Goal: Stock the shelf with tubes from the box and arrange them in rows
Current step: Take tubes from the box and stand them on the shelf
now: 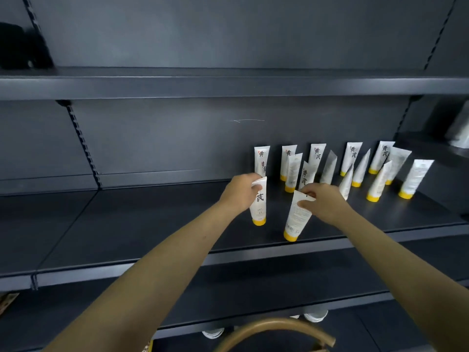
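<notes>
Several white tubes with yellow caps (351, 158) stand cap-down in rough rows on the right part of the dark middle shelf (152, 224). My left hand (238, 191) grips the top of one tube (258, 209) standing on the shelf. My right hand (322, 201) pinches the crimped top of another tube (295, 219), which leans left with its cap near the shelf's front edge. Both tubes stand in front of the others. The box is not in view.
An upper shelf (228, 85) hangs above, with a dark object (22, 47) at its left end. A lower shelf (279, 295) lies beneath. A curved brown handle (274, 329) shows at the bottom. Pale packages (459, 128) sit at the far right.
</notes>
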`<state>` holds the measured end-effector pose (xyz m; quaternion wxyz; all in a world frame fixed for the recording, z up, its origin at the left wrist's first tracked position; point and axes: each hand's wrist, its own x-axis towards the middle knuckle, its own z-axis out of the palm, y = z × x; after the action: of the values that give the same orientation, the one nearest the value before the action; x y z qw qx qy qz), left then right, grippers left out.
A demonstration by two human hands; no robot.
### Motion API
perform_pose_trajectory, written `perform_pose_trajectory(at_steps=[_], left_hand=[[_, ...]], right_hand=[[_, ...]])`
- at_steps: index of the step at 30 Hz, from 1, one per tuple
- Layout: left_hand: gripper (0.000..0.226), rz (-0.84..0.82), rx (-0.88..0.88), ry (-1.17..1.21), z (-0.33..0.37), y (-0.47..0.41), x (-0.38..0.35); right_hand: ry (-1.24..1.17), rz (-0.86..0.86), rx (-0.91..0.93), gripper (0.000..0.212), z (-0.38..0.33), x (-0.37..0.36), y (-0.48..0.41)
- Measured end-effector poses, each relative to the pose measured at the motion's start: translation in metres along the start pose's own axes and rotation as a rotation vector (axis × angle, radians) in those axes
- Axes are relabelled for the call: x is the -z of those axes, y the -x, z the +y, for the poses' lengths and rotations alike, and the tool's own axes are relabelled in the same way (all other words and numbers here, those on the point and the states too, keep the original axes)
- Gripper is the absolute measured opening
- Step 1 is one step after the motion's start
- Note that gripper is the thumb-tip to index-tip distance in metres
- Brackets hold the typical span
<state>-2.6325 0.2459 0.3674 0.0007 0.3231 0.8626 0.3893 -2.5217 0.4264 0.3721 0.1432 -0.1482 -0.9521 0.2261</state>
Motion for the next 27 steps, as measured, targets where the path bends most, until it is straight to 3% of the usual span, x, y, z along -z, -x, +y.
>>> perform_pose_trajectory(at_steps=[12, 27], left_hand=[[0.025, -0.124, -0.021, 0.012, -0.044, -0.108, -0.021], [0.019, -0.118, -0.079, 0.007, -0.046, -0.152, -0.026]], right_hand=[[0.025, 0.009, -0.041, 0.03, -0.012, -0.027, -0.056], [0.01, -0.061, -0.019, 0.032, -0.021, -0.029, -0.082]])
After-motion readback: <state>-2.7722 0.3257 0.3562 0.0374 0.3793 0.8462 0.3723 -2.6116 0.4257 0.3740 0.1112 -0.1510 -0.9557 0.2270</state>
